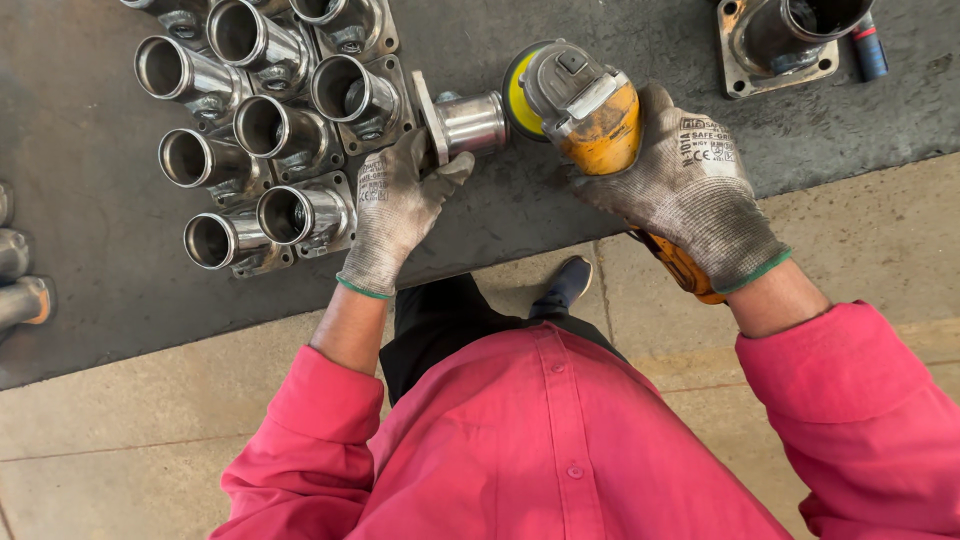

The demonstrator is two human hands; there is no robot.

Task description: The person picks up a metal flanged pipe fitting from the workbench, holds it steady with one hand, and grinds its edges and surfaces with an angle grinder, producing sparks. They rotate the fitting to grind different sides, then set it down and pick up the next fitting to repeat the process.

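Steel flanged pipe (462, 124) gripped by left hand (395, 205) — right hand (690, 190) clasps grinder (585, 105) near mat edge (520, 255).

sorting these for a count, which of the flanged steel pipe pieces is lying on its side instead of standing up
The pipe piece held by the left hand, its tube end against the yellow grinder disc. The clustered pipes stand open-end up.

Ten flanged metal pipes (290, 135), one angle grinder (590, 110), two gloves (395, 205).
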